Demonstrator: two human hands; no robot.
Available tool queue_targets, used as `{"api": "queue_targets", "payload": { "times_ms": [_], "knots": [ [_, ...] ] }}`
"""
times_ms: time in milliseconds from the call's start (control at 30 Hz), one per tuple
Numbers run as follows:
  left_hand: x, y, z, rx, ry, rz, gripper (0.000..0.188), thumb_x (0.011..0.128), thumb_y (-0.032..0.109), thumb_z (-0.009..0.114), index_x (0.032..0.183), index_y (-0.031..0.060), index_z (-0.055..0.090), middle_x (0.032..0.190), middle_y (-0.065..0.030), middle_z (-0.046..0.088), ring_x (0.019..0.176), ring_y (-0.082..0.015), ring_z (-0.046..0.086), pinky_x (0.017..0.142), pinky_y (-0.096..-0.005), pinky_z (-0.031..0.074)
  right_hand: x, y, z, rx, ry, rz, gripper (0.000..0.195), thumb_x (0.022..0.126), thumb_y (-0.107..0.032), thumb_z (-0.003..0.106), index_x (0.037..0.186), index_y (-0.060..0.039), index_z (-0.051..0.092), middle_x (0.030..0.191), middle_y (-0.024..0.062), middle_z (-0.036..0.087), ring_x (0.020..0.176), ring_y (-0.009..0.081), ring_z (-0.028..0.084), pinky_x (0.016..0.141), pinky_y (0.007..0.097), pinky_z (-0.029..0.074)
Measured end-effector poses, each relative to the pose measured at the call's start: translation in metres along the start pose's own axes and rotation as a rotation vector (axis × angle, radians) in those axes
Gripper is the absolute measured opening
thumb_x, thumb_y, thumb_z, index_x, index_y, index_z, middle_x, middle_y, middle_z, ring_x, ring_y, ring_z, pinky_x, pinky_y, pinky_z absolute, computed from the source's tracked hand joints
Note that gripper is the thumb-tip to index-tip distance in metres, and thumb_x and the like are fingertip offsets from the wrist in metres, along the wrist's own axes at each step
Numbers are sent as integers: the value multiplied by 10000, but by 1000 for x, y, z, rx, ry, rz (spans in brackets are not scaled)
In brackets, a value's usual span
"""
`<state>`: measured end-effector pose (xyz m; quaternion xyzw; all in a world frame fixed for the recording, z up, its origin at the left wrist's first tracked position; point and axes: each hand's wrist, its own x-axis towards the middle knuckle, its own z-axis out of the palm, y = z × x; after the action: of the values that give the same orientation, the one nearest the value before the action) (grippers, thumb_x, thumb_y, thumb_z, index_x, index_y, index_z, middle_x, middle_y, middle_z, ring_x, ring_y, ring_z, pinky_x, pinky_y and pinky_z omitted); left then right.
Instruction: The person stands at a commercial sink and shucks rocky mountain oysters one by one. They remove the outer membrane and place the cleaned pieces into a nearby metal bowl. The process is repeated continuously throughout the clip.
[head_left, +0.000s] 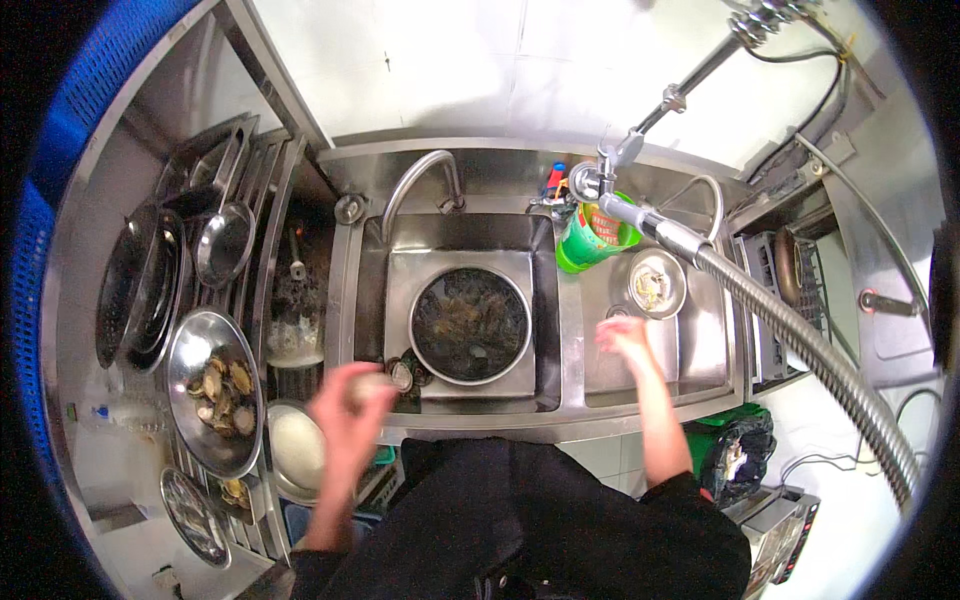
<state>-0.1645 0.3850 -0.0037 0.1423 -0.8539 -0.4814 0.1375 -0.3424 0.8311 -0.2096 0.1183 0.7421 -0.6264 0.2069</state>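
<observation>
My left hand is raised at the left sink's near left corner, its fingers curled round a blurred, pale rounded thing. Dark shellfish lie in that corner of the sink, beside a round metal basin of dark water with brownish matter in it. To the left, a steel bowl holds several shellfish, apparently abalone. Over the right sink is my right hand, fingers bent; whether it holds anything cannot be made out. A small metal bowl with pale and yellowish scraps sits beyond it.
A curved faucet reaches over the left sink. A green plastic container stands between the sinks at the back. The hose of a spray tap crosses the right side. Pans and strainers crowd the left rack; a black bag lies low right.
</observation>
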Motion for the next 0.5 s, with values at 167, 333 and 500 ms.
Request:
{"api": "queue_targets", "payload": {
  "times_ms": [167, 333, 500],
  "knots": [
    [21, -34, -173, 689, 550, 111, 313, 949, 102, 634, 1250, 21, 619, 1053, -136, 710, 875, -241, 673, 820, -363, 518, 152, 168, -236, -436, 647, -193, 471, 919, -183, 702, 1321, 27, 572, 1189, 129, 682, 882, 198, 658, 670, 352, 546],
    [-1, -93, -280, 935, 424, -467, 389, 981, 134, 589, 1363, 68, 562, 1203, -216, 671, 1100, -338, 658, 967, -419, 497, 172, 212, -212, -652, 589, 18, 261, 958, -249, 663, 1052, -14, 727, 748, 41, 663, 620, 137, 571, 492, 319, 441],
    [32, -56, -186, 1153, 560, -19, 478, 926, 89, 662, 1393, 89, 559, 1242, -213, 672, 1101, -357, 681, 908, -431, 546, 103, 221, -82, -479, 665, -236, 190, 919, -159, 649, 1031, -21, 716, 858, 145, 737, 765, 231, 690, 745, 353, 533]
  ]
}}
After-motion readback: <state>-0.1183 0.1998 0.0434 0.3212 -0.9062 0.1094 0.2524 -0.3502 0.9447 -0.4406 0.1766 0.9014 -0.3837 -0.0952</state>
